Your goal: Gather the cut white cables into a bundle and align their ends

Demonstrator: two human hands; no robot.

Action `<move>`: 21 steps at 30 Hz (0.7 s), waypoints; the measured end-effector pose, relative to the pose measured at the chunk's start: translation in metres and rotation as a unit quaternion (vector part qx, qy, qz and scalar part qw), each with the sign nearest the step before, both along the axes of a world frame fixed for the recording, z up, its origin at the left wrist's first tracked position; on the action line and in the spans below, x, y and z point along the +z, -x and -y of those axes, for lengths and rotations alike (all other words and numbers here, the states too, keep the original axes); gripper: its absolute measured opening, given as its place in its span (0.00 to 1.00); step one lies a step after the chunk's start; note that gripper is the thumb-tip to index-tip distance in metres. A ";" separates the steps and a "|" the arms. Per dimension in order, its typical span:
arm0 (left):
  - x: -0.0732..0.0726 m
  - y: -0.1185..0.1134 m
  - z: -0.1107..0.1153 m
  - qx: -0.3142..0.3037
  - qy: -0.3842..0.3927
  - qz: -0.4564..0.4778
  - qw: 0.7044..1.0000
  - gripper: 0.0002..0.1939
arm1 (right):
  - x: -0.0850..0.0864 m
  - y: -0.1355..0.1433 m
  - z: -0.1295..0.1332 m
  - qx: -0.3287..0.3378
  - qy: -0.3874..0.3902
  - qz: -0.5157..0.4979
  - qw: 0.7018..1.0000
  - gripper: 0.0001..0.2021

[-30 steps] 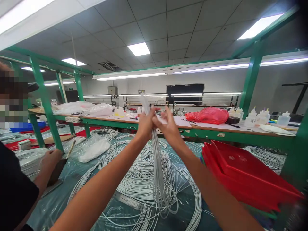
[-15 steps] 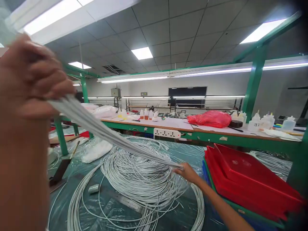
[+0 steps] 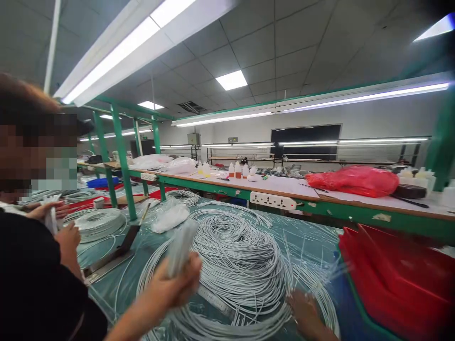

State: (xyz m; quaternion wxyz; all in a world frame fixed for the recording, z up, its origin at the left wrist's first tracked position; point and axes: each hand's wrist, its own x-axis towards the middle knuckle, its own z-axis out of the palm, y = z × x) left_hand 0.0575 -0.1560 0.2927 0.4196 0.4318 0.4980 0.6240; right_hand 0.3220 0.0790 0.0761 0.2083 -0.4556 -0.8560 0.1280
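over the cable pile [image 3: 231, 251] — left hand [image 3: 174, 286] around white cable bundle [image 3: 181, 246]

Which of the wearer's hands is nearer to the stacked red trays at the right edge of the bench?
Right. The right hand rests low on the white cable coil, just left of the red trays. The left hand grips a cable bundle farther left.

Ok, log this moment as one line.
left hand: grips white cable bundle | right hand: on cable coil | red trays right
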 end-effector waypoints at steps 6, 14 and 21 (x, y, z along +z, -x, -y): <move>-0.061 -0.030 -0.034 -0.088 0.149 -0.171 0.970 0.20 | 0.082 0.053 0.019 0.124 0.124 -0.075 0.982 0.28; -0.062 -0.040 -0.025 -0.099 0.200 -0.162 0.961 0.12 | 0.226 0.096 0.110 0.395 0.166 -0.280 0.859 0.28; -0.063 -0.041 -0.024 -0.100 0.200 -0.122 0.967 0.21 | 0.218 0.104 0.122 0.442 0.179 -0.183 0.860 0.24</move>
